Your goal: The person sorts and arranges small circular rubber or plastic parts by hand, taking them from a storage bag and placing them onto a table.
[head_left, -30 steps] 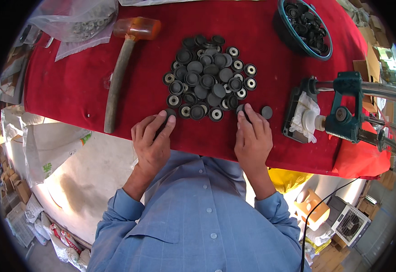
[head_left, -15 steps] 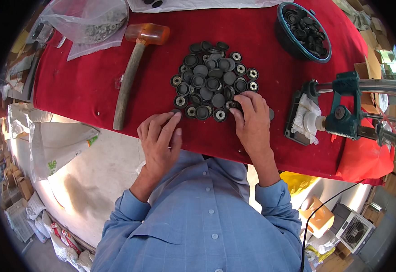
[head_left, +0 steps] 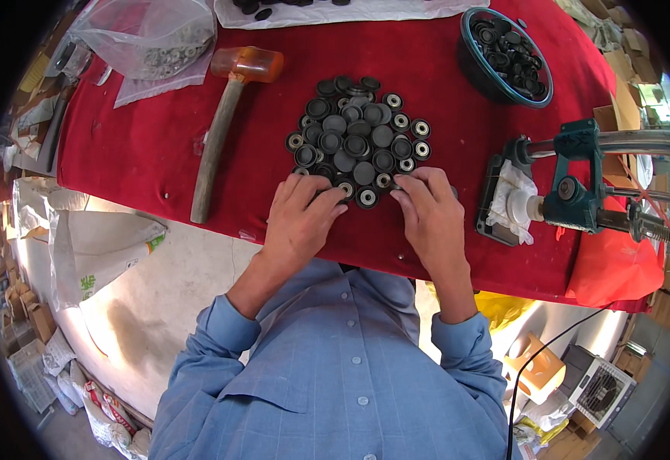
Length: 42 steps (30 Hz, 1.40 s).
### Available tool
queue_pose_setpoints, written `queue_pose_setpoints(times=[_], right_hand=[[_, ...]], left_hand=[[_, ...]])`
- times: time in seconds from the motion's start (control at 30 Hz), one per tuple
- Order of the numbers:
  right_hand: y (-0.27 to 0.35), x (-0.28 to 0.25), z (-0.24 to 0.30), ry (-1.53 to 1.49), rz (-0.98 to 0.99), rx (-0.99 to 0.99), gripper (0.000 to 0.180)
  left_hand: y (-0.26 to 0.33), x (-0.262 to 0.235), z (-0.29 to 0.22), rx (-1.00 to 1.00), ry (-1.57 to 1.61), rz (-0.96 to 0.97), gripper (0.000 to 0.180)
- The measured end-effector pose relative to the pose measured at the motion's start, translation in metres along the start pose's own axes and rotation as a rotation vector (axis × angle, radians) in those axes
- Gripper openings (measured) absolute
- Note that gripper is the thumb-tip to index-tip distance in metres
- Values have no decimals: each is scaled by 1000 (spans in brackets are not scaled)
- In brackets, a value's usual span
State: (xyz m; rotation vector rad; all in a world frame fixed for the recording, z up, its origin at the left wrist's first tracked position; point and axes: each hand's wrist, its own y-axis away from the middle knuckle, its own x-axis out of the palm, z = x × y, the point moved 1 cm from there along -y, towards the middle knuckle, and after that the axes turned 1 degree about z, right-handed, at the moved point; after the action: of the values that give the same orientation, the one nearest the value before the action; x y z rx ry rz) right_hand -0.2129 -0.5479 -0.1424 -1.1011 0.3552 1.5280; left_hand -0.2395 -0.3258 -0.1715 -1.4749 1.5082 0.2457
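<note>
A heap of round black caps (head_left: pixel 363 173) and black-rimmed metal bearings (head_left: pixel 367 197) lies mid-table in front of me. My left hand (head_left: pixel 298 218) is at the near left edge of the heap, fingers bent together over the pieces. What its fingertips pinch is hidden behind them. At the near right edge, my right hand (head_left: pixel 436 218) has its thumb and index finger closed around a dark round piece, mostly covered by the fingers. Some bearings show metal centres, while many caps lie with their plain faces up.
A mallet (head_left: pixel 218 146) with an orange head lies left of the heap. A bowl (head_left: pixel 469 65) of black parts stands far right, near a green hand press (head_left: pixel 576 180). A clear bag (head_left: pixel 147 38) of metal parts is far left. Red cloth (head_left: pixel 151 146) covers the table.
My left hand has moved right and forward, from the table edge onto the heap's near side, its fingers drawing together. My right hand has stayed near the same spot.
</note>
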Motion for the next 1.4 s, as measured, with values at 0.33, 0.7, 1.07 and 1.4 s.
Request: queue_pose_setpoints(times=[0.33, 0.7, 1.07, 1.4], right_hand=[[21, 43, 16, 38, -111, -109, 27], [45, 44, 28, 263, -75, -165, 39], [36, 15, 19, 71, -63, 34, 41], [42, -22, -48, 167, 1, 234, 39]], left_hand=[[17, -35, 5, -360, 259, -262, 29], [17, -20, 0, -165, 85, -223, 30], [21, -9, 5, 11, -123, -101, 35], [29, -8, 5, 105, -265, -38, 32]])
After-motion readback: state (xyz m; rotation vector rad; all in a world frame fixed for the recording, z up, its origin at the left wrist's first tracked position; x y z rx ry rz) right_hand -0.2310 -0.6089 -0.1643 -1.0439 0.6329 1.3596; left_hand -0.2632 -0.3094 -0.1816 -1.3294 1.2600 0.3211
